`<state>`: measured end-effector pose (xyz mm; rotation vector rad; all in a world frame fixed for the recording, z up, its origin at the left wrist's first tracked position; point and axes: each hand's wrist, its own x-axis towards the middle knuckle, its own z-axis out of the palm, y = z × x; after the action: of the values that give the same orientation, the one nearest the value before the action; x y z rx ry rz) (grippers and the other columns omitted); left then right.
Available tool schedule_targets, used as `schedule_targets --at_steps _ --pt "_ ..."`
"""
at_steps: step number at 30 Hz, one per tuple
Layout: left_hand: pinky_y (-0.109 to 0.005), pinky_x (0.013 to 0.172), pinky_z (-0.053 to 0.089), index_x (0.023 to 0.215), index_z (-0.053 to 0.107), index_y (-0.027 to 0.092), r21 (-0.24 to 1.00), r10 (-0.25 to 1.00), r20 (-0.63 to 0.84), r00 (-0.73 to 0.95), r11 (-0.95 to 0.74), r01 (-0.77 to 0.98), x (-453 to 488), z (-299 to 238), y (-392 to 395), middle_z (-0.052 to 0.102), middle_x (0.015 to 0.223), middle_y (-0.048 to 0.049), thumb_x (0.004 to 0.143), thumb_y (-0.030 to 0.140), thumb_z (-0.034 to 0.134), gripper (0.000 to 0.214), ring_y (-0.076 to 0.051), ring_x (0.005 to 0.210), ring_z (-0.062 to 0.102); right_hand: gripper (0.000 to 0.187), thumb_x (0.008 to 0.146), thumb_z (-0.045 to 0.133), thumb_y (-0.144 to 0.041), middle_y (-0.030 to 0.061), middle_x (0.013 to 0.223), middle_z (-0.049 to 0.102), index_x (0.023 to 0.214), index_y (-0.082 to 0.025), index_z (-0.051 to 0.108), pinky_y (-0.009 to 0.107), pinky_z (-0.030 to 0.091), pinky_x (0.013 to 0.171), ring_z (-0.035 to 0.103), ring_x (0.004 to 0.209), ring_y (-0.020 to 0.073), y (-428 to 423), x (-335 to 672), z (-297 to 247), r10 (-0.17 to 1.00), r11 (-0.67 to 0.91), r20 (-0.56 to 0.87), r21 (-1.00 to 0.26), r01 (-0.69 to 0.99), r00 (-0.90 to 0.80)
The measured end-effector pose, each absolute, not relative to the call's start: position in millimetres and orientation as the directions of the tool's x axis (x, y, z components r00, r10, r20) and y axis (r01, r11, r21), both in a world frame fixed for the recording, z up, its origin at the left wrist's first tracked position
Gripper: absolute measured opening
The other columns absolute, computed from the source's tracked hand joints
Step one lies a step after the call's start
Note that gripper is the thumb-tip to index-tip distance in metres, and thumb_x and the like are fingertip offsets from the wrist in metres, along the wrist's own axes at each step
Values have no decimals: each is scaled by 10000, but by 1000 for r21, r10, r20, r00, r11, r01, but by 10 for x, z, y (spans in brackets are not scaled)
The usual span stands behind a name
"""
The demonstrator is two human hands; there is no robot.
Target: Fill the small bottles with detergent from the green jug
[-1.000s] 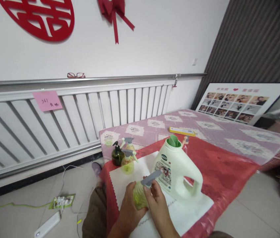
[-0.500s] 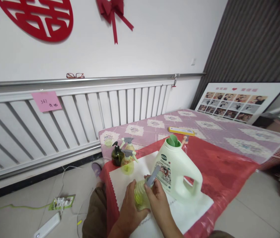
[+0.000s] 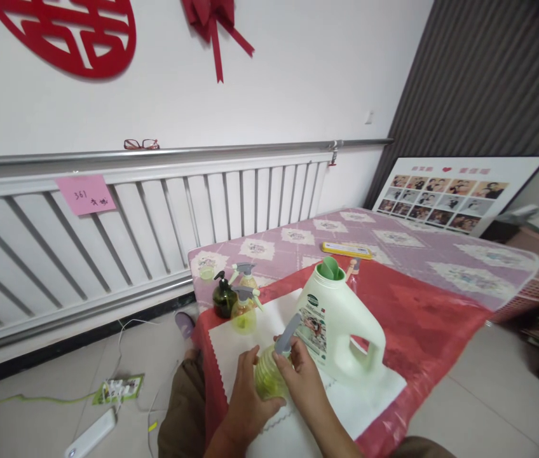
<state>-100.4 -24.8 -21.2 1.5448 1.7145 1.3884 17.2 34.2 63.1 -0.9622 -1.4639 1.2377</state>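
My left hand (image 3: pixel 245 401) is wrapped round the body of a small yellow-green spray bottle (image 3: pixel 266 376) above a white cloth (image 3: pixel 269 331). My right hand (image 3: pixel 304 387) grips the bottle's neck just below its grey spray head (image 3: pixel 286 334), which is tilted up to the right. A large pale green detergent jug (image 3: pixel 341 331) with an open green spout stands right behind my right hand.
Two more yellow spray bottles (image 3: pixel 243 308) and a dark green pump bottle (image 3: pixel 223 297) stand at the table's left end. A red cover (image 3: pixel 422 318) lies over a patterned purple tablecloth (image 3: pixel 441 254). A yellow flat case (image 3: pixel 347 250) lies behind the jug. White radiator at left.
The grey spray head has turned from lying nearly level to pointing steeply upward. Both hands stay on the bottle, and the view has shifted slightly.
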Motion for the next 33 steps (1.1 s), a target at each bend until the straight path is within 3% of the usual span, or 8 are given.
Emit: schedule_targets --at_steps 5,7,13,20,23,27,33 --pt "-475 1138 256 1425 185 157 827 916 374 -143 -260 499 -1051 -232 -279 296 1463 -178 671 116 623 872 -314 1386 269 241 746 650 -333 40 992 699 965 -241 609 372 486 888 626 990 253 311 181 654 943 172 166 -985 -5 -290" --pt "-448 1148 249 1427 186 166 835 927 357 -111 -264 483 -1068 -232 -293 293 1486 -163 703 102 575 824 -292 1395 269 252 753 643 -323 42 1023 699 990 -242 612 375 480 902 622 1014 258 300 184 662 939 174 164 -985 7 -301" --pt "-418 1057 385 1347 287 166 901 935 269 -233 -160 402 -1043 -175 -277 480 1287 -119 597 127 678 847 -273 1203 486 226 738 638 -296 41 982 711 955 -238 613 359 502 860 633 995 261 263 162 697 942 167 150 -985 32 -299" --pt "-439 1154 243 1431 200 150 887 963 248 -110 -180 425 -1059 -172 -287 291 1495 -152 620 99 627 919 -308 1393 266 320 766 596 -313 75 1087 694 1066 -201 604 379 478 939 615 1075 263 250 181 726 923 196 156 -977 80 -351" --pt "-434 1140 278 1412 245 176 904 968 223 -115 -161 396 -1053 -164 -286 381 1449 -130 623 98 635 884 -298 1354 348 365 749 595 -303 91 1135 676 1098 -196 593 408 443 993 600 1108 267 248 187 675 932 204 152 -971 128 -329" --pt "-429 1050 398 1372 297 195 913 949 269 -163 -198 356 -1020 -101 -271 469 1341 -127 619 201 725 866 -302 1233 478 606 666 637 -273 107 1247 614 1248 -200 487 455 407 1037 543 1198 286 201 194 565 964 148 93 -965 216 -248" --pt "-451 1027 409 1298 368 142 857 923 358 -139 -266 441 -989 -59 -258 504 1210 -142 608 212 732 783 -306 1158 504 683 555 634 -169 120 1216 605 1222 -181 491 474 379 1050 540 1173 306 102 242 464 938 272 173 -903 332 -300"
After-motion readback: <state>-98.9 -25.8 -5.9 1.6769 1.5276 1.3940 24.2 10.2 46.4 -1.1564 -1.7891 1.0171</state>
